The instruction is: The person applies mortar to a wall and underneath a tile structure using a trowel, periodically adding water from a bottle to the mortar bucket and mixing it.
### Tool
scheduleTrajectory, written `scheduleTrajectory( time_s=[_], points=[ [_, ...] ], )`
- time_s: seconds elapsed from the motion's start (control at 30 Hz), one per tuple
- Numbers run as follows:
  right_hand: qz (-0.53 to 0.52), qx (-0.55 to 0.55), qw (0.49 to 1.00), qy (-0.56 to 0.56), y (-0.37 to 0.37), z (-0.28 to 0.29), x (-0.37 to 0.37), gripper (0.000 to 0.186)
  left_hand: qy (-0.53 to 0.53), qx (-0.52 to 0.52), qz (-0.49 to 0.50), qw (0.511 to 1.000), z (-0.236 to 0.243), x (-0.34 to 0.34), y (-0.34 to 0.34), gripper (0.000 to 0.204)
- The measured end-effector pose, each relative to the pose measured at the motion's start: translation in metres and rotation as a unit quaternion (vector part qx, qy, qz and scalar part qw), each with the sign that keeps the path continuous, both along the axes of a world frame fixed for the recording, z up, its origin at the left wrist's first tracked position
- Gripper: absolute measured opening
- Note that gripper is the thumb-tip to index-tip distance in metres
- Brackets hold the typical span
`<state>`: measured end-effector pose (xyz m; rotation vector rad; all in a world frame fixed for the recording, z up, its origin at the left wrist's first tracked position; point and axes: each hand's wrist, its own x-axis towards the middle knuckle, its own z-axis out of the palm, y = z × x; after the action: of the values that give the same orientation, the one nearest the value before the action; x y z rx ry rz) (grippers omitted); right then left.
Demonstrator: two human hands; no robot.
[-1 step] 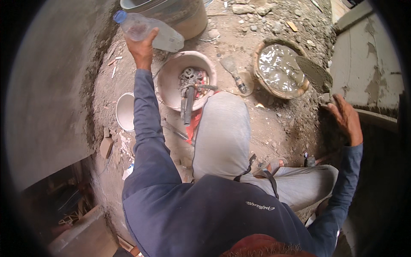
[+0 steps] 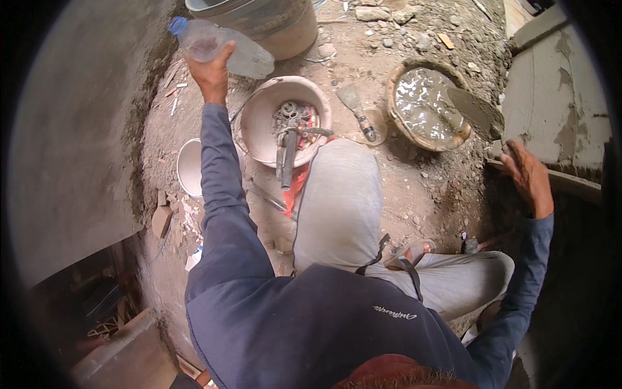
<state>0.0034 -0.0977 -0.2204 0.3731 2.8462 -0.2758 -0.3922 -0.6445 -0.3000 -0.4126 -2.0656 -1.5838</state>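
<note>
My left hand (image 2: 211,78) is wrapped round a clear plastic bottle (image 2: 227,50) with a blue cap. The bottle is tilted onto its side and appears to hold some clear liquid. Lower right of it, a pale basin (image 2: 251,123) contains grimy tools and small pieces. On the right, my right hand (image 2: 528,175) has its fingers partly apart, with nothing visible in it, close to the edge of a mortar-smeared panel (image 2: 551,97). Just beyond its fingers, a mortar-covered trowel blade (image 2: 478,111) leans over the rim of a round bowl (image 2: 395,107) of wet grey mortar (image 2: 424,104).
A putty knife (image 2: 358,115) lies on the ground between basin and bowl. A large bucket (image 2: 285,29) stands at the far left, a small white pail (image 2: 188,167) by my left forearm. Rubble (image 2: 414,32) is strewn at the back. A grey wall (image 2: 84,129) borders the left.
The bottle in my left hand has shifted very slightly to the left. The view has moved a little; otherwise things lie as before.
</note>
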Motion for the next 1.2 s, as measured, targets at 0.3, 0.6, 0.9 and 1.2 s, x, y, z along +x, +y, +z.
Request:
scheduleTrajectory(
  time_s=[0.3,0.6,0.9,1.2],
  points=[
    [0.124,0.070,0.989,-0.039,-0.039,-0.112,-0.121,0.027,-0.122,-0.051,0.108,0.985,-0.139,-0.053,-0.132,0.080],
    [0.253,0.291,0.908,0.163,-0.036,-0.011,-0.109,0.018,-0.151,-0.049,0.149,0.976,-0.136,-0.037,-0.103,0.076],
    [0.196,0.284,0.938,0.033,-0.072,-0.114,-0.132,0.019,-0.127,-0.016,0.131,0.983,-0.137,-0.022,-0.088,0.081],
    [0.241,0.419,0.874,0.048,-0.039,-0.007,-0.164,0.018,-0.198,-0.037,0.066,0.977,-0.151,-0.035,-0.099,0.083]
  ],
)
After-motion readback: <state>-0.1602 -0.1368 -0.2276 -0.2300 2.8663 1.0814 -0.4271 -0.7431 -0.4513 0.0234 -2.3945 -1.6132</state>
